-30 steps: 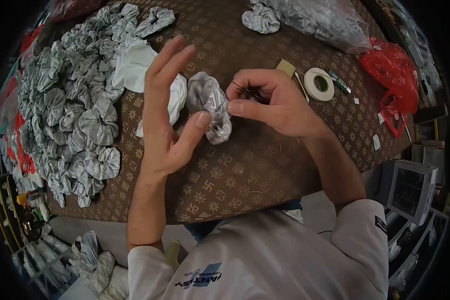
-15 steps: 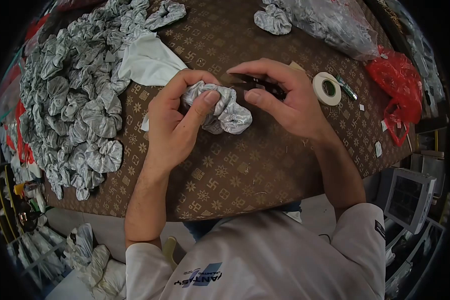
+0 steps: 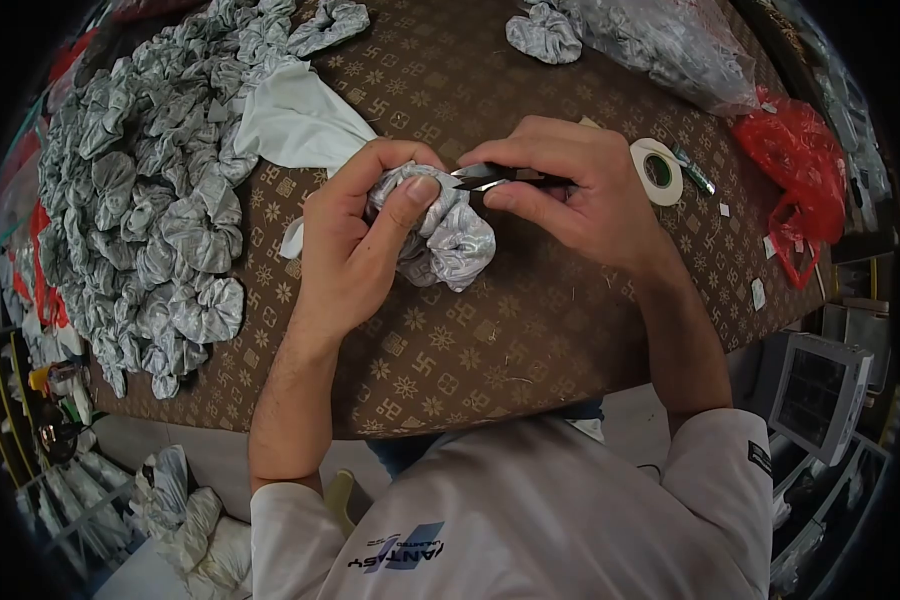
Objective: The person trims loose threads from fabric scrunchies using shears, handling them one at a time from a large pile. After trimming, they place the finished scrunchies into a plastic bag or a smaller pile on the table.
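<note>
A grey, shiny scrunchie (image 3: 457,243) is pinched between the thumb and fingers of my left hand (image 3: 362,225), in front of my chest. My right hand (image 3: 585,190) is closed around a small pair of dark thread snips (image 3: 500,180). The blades point left, and their tips meet the upper right edge of the scrunchie near my left thumb. Whether they touch the fabric or a loose thread is too small to tell. Just behind my left hand lies a pale cloth (image 3: 295,120).
A large heap of grey scrunchies (image 3: 140,210) covers the table's left side. At the back right are a lone scrunchie (image 3: 545,33) and a clear plastic bag (image 3: 670,55). A tape roll (image 3: 671,178) and a red bag (image 3: 795,170) lie right. Thread scraps dot the patterned tablecloth (image 3: 450,350).
My right hand has brought the snips left, up to the scrunchie. The scrunchie has turned a little, its loose end hanging lower. My left hand stays nearly in place.
</note>
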A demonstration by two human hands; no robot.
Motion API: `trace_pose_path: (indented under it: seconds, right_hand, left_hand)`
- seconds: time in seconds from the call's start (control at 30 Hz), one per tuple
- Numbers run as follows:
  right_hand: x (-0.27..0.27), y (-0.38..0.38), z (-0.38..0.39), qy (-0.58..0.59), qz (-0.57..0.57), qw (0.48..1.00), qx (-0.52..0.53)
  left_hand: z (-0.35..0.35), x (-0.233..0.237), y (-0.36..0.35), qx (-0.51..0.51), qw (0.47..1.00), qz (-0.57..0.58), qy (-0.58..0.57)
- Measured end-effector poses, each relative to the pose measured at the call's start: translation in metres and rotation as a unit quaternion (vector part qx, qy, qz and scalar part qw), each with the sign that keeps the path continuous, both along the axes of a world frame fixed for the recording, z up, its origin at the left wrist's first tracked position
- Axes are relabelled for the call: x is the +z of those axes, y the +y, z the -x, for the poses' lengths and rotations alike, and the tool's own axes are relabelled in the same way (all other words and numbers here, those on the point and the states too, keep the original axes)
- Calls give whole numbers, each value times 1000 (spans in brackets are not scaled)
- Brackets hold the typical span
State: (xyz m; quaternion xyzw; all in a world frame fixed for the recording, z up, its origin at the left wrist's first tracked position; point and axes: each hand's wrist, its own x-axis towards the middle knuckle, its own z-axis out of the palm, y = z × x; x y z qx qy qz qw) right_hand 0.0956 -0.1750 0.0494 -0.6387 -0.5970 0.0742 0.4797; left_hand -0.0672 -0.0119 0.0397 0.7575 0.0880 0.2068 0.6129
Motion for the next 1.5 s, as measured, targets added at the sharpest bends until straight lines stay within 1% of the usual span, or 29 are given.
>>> trace_pose_path:
  seconds: [0.2,0.27,0.47,0.6,0.67,0.73,0.77,0.8,0.83,0.87,0.97,1.03,1.1,1.13,1.17,1.23,1.27,1.33,1.37,1.43,1.47,1.5]
  right_hand:
    - [-2,0,0,-6,-5,1000,13]
    - [-2,0,1,-2,-7,1000,15]
    - [-2,0,1,1,-7,1000,14]
    - [-3,-1,-2,7,-2,1000,15]
    - [-4,-1,-3,11,-6,1000,13]
    - [-8,-2,0,199,-10,980,-6]
    - [-5,-3,0,198,-11,980,-4]
    - [0,-5,1,242,30,970,15]
    - [3,-6,2,285,72,955,34]
    - [2,-6,6,284,72,956,35]
    - [-12,2,21,290,67,955,8]
    - [-17,7,25,375,-27,926,19]
    - [-16,9,26,387,-37,921,11]
    - [-16,8,26,400,-46,916,2]
    - [-16,8,25,400,-46,915,0]
    - [-18,8,23,362,13,932,-6]
    - [-17,6,22,364,13,931,-8]
    - [-15,5,18,350,67,934,-34]
    - [-17,4,13,350,66,934,-33]
    - [-19,5,3,321,2,944,-80]
    - [-17,5,2,319,0,944,-78]
    - [-14,5,3,342,13,936,-82]
  left_hand:
    - [-1,2,-4,-17,999,24,-28]
    - [-1,4,-6,-22,998,60,-9]
    - [-1,1,-6,-36,993,114,-11]
    - [-1,0,-6,-40,993,108,-17]
    - [-2,1,-6,-20,995,86,-40]
    - [-1,2,-6,-15,995,94,-37]
    - [-1,3,-5,-9,994,103,-33]
    - [0,2,-6,-7,994,102,-34]
    - [-1,1,-7,28,999,24,-22]
    - [-1,0,-9,62,997,-54,-9]
    - [-1,-3,-11,66,995,-69,-17]
    - [-2,-3,-12,69,996,-61,-20]
    - [-3,-2,-12,74,995,-55,-24]
    - [-3,-3,-12,65,995,-74,-24]
    - [-3,-4,-12,56,994,-93,-25]
    - [-4,-6,-13,46,993,-106,-17]
    - [-4,-8,-14,38,992,-119,-11]
    - [-5,-9,-14,45,991,-123,-9]
    - [-6,-8,-13,54,990,-128,-10]
    - [-5,-4,-12,65,990,-127,-8]
    - [-5,-3,-11,74,990,-123,-4]
    - [-5,-3,-10,75,989,-124,-5]
